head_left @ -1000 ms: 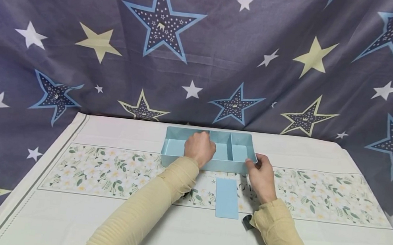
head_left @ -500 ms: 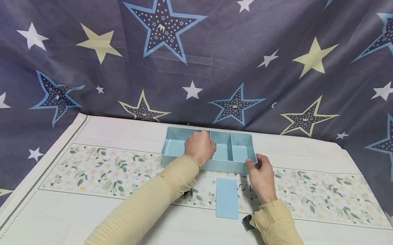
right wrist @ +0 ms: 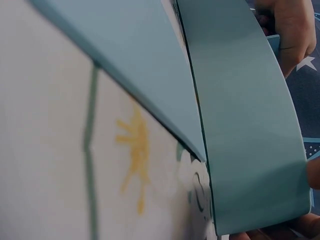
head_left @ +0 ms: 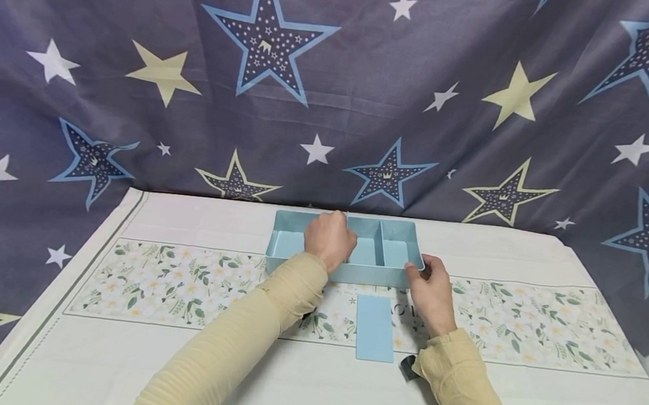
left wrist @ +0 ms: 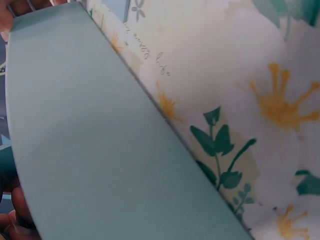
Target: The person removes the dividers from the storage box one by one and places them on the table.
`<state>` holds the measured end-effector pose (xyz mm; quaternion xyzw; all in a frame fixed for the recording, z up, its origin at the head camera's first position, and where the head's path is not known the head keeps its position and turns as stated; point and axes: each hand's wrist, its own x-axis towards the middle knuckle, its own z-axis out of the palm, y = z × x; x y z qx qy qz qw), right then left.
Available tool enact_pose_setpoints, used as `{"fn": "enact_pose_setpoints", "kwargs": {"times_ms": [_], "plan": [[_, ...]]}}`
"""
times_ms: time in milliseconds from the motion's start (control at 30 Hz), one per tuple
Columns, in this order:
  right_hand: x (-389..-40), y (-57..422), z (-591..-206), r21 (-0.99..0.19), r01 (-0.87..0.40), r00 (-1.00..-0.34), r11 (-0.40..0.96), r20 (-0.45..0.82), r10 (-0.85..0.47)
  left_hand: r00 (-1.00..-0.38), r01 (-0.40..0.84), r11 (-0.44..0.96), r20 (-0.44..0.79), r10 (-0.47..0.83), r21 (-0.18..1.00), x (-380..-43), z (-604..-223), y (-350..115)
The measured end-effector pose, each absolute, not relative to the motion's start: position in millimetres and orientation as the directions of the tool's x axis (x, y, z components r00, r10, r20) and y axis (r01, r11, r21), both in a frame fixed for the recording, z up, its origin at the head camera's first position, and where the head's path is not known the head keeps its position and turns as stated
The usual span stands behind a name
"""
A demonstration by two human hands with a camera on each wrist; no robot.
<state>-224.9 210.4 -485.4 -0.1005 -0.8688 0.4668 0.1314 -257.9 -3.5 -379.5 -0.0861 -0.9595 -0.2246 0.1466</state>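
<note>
A light blue box [head_left: 376, 275] with compartments stands on the table, its long front wall facing me. My left hand [head_left: 329, 239] is over the box's middle and pinches a blue divider [right wrist: 273, 45] that sticks up above the rim; its lower part is hidden behind the front wall. My right hand [head_left: 434, 293] grips the box's front right corner, thumb at the rim and fingers around the outer side. Another divider [head_left: 381, 243] stands upright farther right inside the box. In front of the box lies a flat light blue panel [head_left: 376, 329].
A white tablecloth [head_left: 305, 385] with a floral band [head_left: 173, 282] covers the table. Behind the box hangs a dark curtain [head_left: 333, 117] with stars. A small black object [head_left: 409, 368] shows at the right sleeve.
My left hand has risen slightly, with the divider in its fingers. The right hand, the box and the loose panel stay where they were.
</note>
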Motion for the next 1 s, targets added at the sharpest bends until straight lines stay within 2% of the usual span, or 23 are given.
{"fn": "enact_pose_setpoints", "kwargs": {"times_ms": [1000], "plan": [[-225,211,-486,-0.841,0.047,-0.947,0.539,0.134,0.292,-0.907,0.283,0.883,0.403,0.119,0.376,-254,-361,-5]]}}
